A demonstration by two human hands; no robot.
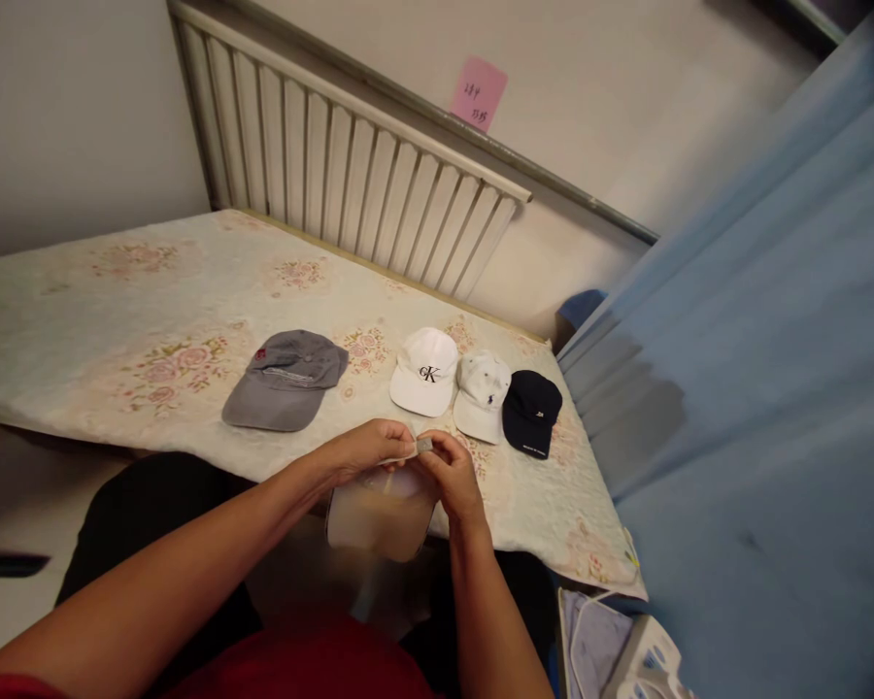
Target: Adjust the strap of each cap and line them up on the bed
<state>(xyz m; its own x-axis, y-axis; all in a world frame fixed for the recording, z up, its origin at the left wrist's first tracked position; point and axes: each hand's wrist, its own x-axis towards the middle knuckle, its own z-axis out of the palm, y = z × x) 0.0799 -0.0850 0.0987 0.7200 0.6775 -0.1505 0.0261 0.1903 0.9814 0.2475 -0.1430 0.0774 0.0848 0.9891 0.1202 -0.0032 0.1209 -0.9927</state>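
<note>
Under and beyond the fingers [397,442], a long flat surface is covered by a pale floral cloth [211,262], which is patterned with clusters of pink flowers. Its near edge is seen just below the fingers. Four caps are laid on it. To the left of the fingers, a grey cap [284,377] is set apart from the others, its brim turned to the near side. Just beyond the fingers, a white cap [423,374] is marked with black "CK" letters. To its right, a whitish cap [483,393] is marked with a small dark emblem. Farthest right of the fingers, a dark cap [530,413] is placed beside the whitish one.
</note>
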